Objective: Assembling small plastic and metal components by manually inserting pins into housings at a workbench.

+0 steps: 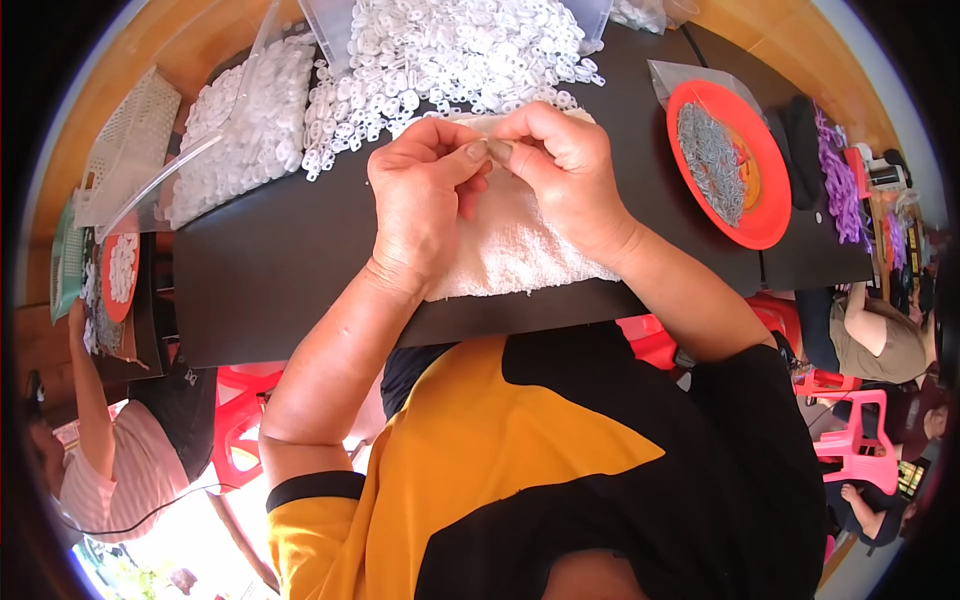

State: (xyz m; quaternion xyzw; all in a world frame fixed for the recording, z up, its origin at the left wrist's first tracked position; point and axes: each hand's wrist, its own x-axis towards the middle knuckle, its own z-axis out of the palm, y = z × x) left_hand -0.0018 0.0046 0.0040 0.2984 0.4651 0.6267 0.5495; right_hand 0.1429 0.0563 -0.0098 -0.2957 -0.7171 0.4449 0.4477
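Note:
Over a white cloth [510, 245] on the dark table, my two hands meet at the fingertips. My left hand [425, 185] is closed, thumb and forefinger pinched together. Against it, my right hand [570, 175] pinches in the same way, thumb tip next to the left thumb. Whatever sits between the fingertips is too small and covered to make out. Just beyond the hands spreads a heap of small white plastic pieces with holes [460, 55]. To the right, a red plate [768, 205] holds many thin grey metal pieces [712, 165].
A clear bag of white pieces [245, 130] lies at the left, near a white basket [130, 140]. Dark table [270, 270] extends on both sides. Another person [130, 450] sits at the far left by a smaller red plate [122, 275]. Purple strips [840, 175] and pink stools [860, 435] are at the right.

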